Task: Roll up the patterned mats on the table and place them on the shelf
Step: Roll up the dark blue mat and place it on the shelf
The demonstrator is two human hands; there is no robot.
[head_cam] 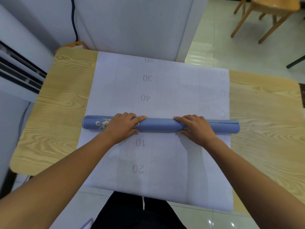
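Note:
A blue mat with a gold floral pattern lies partly rolled into a long tube [158, 125] across the middle of the wooden table [56, 116]. Its flat part [165, 83] shows a white back printed with lines and numbers and stretches away from me. A second white sheet [165, 171] lies flat between the roll and my body. My left hand [123, 125] lies over the left part of the roll with its fingers bent over the top. On the right part of the roll my right hand [196, 128] lies the same way.
A white air-conditioner unit [18, 66] stands to the left of the table, and a white cabinet [135, 25] behind it. A wooden chair [264, 15] stands on the tiled floor at the back right. No shelf is in view.

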